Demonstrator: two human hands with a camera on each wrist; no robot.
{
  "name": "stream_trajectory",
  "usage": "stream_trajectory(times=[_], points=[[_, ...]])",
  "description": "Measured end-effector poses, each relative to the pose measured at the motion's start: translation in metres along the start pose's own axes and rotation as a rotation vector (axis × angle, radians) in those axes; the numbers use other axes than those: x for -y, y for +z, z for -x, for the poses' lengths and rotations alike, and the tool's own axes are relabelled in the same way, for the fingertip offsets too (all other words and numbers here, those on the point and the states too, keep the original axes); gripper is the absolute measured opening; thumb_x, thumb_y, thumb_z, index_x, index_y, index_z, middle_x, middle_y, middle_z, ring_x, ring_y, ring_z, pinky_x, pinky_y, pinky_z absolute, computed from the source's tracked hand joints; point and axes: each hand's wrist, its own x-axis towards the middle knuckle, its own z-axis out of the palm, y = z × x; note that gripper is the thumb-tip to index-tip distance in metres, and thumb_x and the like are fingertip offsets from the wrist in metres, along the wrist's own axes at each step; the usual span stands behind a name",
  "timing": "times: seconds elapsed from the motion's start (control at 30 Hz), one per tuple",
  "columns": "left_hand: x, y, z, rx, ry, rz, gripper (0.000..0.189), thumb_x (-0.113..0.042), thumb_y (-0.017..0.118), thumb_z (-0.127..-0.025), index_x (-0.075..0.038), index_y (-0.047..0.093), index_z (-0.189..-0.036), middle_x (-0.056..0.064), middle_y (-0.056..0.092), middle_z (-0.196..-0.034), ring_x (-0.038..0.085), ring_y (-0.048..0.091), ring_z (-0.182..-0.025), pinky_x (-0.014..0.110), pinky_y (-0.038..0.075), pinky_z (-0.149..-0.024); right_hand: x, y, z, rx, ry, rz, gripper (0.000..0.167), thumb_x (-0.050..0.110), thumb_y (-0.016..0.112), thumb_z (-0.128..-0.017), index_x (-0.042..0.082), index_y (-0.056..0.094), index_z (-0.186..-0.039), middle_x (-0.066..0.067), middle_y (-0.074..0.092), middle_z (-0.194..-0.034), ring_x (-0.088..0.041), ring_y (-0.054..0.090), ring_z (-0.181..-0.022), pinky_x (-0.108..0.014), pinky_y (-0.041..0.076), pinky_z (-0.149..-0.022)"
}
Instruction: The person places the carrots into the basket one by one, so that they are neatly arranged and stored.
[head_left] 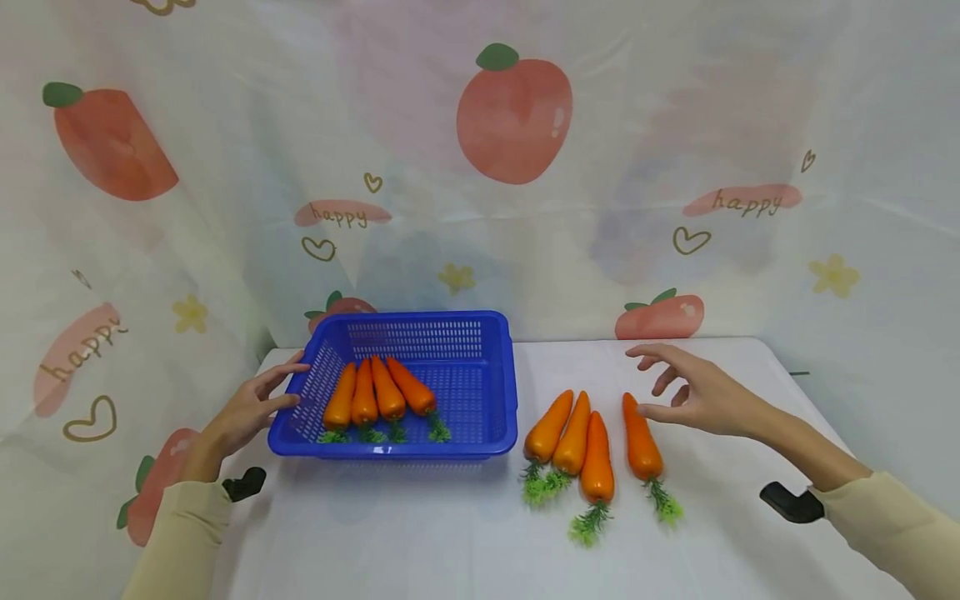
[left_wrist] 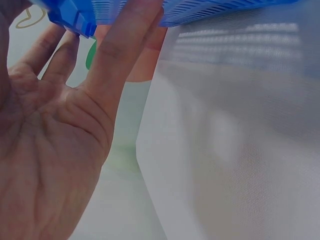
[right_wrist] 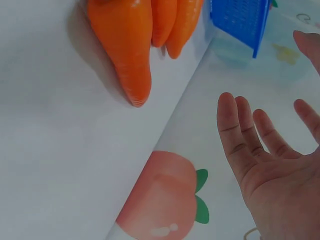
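Observation:
A blue plastic basket point(head_left: 491, 400) stands at the left of the table, with several orange carrots point(head_left: 365, 396) lying side by side in it, green tops toward the front. My left hand point(head_left: 251, 408) touches the basket's left side, thumb and fingers extended against the rim; its palm shows in the left wrist view. Right of the basket, three carrots point(head_left: 573, 437) lie close together. A single carrot point(head_left: 641, 442) lies farther right. Beside that carrot's tip hovers my right hand point(head_left: 701, 392), fingers spread and holding nothing, with its thumb nearest the tip.
A white cloth covers the table point(head_left: 450, 533). Behind and at both sides hangs a curtain point(head_left: 420, 150) printed with fruit, hearts and the word "happy". Each wrist wears a black strap mount, such as the right one point(head_left: 791, 502).

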Motion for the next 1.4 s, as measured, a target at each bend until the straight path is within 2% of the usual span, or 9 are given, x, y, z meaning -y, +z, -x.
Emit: stream_trajectory(times=[0.1, 0.33, 0.8, 1.03, 1.17, 1.4], points=[[0.001, 0.0, 0.001, 0.0, 0.001, 0.005, 0.058, -0.02, 0.062, -0.103, -0.01, 0.041, -0.156, 0.005, 0.007, -0.173, 0.052, 0.011, -0.152, 0.073, 0.043, -0.099, -0.005, 0.002, 0.003, -0.011, 0.006, -0.001, 0.067, 0.025, 0.087, -0.084, 0.019, 0.053, -0.142, -0.005, 0.064, -0.118, -0.011, 0.066, -0.085, -0.028, 0.06, -0.066], [0.001, -0.002, 0.001, 0.01, 0.013, 0.012, 0.056, -0.019, 0.061, -0.103, -0.009, 0.041, -0.155, 0.006, 0.006, -0.173, 0.053, 0.011, -0.152, 0.072, 0.045, -0.098, -0.016, 0.011, 0.008, 0.008, 0.078, -0.047, 0.07, 0.028, 0.086, -0.085, 0.017, 0.051, -0.144, -0.009, 0.064, -0.121, -0.022, 0.068, -0.087, -0.028, 0.061, -0.066], [-0.003, -0.002, -0.001, 0.013, 0.003, -0.001, 0.058, -0.02, 0.061, -0.103, -0.008, 0.04, -0.156, 0.005, 0.006, -0.173, 0.052, 0.012, -0.152, 0.067, 0.048, -0.098, -0.039, 0.034, 0.01, 0.092, 0.214, -0.126, 0.072, 0.028, 0.083, -0.088, 0.011, 0.045, -0.146, -0.028, 0.058, -0.127, -0.02, 0.065, -0.084, -0.03, 0.059, -0.063], [-0.002, -0.001, -0.001, 0.011, 0.003, 0.009, 0.057, -0.019, 0.062, -0.103, -0.008, 0.041, -0.155, 0.005, 0.007, -0.173, 0.051, 0.013, -0.152, 0.069, 0.048, -0.098, -0.052, 0.045, 0.011, 0.153, 0.306, -0.228, 0.072, 0.027, 0.081, -0.089, 0.011, 0.042, -0.148, -0.031, 0.05, -0.132, -0.025, 0.063, -0.078, -0.039, 0.059, -0.056], [-0.003, -0.001, -0.001, 0.007, 0.001, 0.01, 0.057, -0.019, 0.062, -0.103, -0.01, 0.041, -0.155, 0.005, 0.008, -0.173, 0.051, 0.015, -0.152, 0.067, 0.049, -0.097, -0.057, 0.051, 0.012, 0.186, 0.344, -0.263, 0.074, 0.024, 0.081, -0.09, 0.008, 0.039, -0.149, -0.032, 0.048, -0.132, -0.025, 0.063, -0.074, -0.038, 0.059, -0.057], [-0.005, 0.0, 0.001, 0.007, 0.01, 0.013, 0.056, -0.018, 0.061, -0.103, -0.009, 0.042, -0.155, 0.007, 0.007, -0.173, 0.053, 0.014, -0.151, 0.067, 0.05, -0.096, -0.059, 0.057, 0.013, 0.217, 0.402, -0.308, 0.072, 0.024, 0.079, -0.091, 0.008, 0.039, -0.149, -0.032, 0.05, -0.13, -0.025, 0.065, -0.078, -0.04, 0.062, -0.062]])
